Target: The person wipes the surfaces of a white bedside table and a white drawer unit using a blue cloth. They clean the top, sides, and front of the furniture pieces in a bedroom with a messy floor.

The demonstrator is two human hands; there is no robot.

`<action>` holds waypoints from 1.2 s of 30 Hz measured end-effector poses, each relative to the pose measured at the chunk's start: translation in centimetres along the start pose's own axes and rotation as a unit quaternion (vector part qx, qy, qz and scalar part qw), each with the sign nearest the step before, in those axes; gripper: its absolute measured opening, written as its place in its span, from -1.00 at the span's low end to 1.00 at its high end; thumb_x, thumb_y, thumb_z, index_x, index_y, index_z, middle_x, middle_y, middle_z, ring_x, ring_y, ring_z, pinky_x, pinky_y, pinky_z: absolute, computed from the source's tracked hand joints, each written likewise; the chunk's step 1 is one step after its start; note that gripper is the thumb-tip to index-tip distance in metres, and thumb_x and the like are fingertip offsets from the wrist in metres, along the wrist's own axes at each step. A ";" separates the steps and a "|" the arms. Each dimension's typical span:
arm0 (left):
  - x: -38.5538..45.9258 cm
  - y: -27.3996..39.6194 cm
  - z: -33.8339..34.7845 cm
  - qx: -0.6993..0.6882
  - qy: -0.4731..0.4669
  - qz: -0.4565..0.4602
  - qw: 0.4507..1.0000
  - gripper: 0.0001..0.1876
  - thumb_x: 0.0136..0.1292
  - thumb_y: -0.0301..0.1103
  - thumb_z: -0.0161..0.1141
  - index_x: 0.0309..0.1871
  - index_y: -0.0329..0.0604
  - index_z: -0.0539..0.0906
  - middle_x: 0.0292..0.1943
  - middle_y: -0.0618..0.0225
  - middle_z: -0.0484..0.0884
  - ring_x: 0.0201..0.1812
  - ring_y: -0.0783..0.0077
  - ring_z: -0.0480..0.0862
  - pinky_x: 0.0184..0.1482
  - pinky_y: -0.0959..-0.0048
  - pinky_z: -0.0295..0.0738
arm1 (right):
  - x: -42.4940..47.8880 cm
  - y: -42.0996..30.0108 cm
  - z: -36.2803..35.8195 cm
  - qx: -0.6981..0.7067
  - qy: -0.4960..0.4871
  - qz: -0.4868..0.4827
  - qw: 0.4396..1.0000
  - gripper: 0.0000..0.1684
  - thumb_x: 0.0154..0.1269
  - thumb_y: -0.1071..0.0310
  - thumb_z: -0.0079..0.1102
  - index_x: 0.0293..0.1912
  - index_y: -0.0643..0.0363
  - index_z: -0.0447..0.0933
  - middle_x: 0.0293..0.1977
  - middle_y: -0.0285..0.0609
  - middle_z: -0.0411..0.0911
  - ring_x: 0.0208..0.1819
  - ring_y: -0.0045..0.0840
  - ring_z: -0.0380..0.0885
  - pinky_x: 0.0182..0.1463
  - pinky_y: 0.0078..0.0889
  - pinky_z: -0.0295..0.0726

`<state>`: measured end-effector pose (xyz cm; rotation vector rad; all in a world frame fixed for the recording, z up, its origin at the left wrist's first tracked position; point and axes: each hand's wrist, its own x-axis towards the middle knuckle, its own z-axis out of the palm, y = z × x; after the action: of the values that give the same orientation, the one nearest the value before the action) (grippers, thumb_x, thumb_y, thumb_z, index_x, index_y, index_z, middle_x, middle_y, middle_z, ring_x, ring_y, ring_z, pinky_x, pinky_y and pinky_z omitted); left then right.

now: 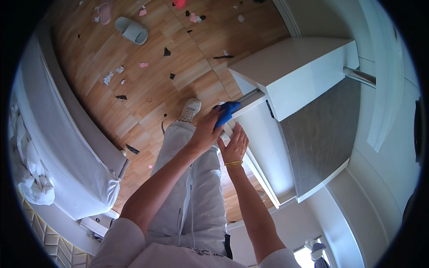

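A blue cloth [226, 113] is bunched in my left hand [207, 129]. The cloth is at the near corner of a pulled-out white drawer [266, 137], by its side rail; whether it touches the rail is hard to tell. Just beside it, my right hand [234, 145] is at the drawer's front edge with thumb and fingers apart, holding nothing. A yellow band circles that wrist. The drawer belongs to a white cabinet [301, 80] with a dark grey panel [321, 134] on top. I see only bare white surface inside the drawer.
Scraps of black, pink and white material, such as a black piece [167, 51], litter the wood-look floor [187, 70]. A grey slipper [132, 30] and a pink one [105, 13] lie farther off. A bed with a white sheet [70, 127] stands on the left.
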<state>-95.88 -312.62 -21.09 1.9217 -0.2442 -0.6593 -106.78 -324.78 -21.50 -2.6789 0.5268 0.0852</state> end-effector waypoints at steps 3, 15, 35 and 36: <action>3.2 -0.2 0.6 -0.006 -0.080 0.014 0.997 -0.49 0.44 -0.31 0.11 0.39 -0.32 0.37 0.25 -0.10 0.52 0.28 -0.08 0.52 0.32 0.22 0.40 | 0.1 0.2 1.3 -0.027 0.019 0.015 0.999 -0.20 0.20 0.12 0.28 0.35 0.26 0.30 0.14 0.00 0.49 0.12 -0.11 0.51 0.24 -0.04 0.38; 8.7 -1.1 2.4 -0.077 -0.106 -0.086 0.988 -0.53 0.52 -0.08 0.04 0.21 -0.33 0.55 -0.04 -0.11 0.67 -0.01 -0.05 0.67 0.08 0.23 0.52 | 1.9 1.6 2.0 -0.074 0.066 0.022 0.995 -0.28 0.10 0.34 0.18 0.31 0.20 0.35 0.09 -0.04 0.53 0.09 -0.13 0.55 0.21 -0.05 0.43; 2.7 -4.8 9.3 -0.584 0.196 -0.392 0.683 -0.35 0.52 0.27 -0.12 0.25 -0.16 0.51 0.10 0.30 0.66 0.08 0.43 0.66 0.17 0.45 0.51 | -13.7 8.4 -1.7 -0.042 -0.056 0.109 0.992 -0.14 0.38 0.26 0.09 0.51 0.43 0.01 0.50 0.27 0.03 0.54 0.14 0.01 0.55 0.16 0.04; 2.4 -5.2 10.6 -0.579 0.199 -0.417 0.672 -0.36 0.53 0.26 -0.13 0.23 -0.15 0.52 0.03 0.33 0.69 0.04 0.45 0.67 0.11 0.44 0.55 | -14.5 9.1 -1.6 -0.043 -0.054 0.098 0.993 -0.14 0.38 0.26 0.08 0.50 0.44 0.01 0.50 0.28 0.04 0.54 0.14 0.01 0.55 0.17 0.04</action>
<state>-100.35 -319.65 -29.79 0.7400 1.1698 -0.6658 -123.64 -328.05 -21.49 -2.6788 0.7654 0.3138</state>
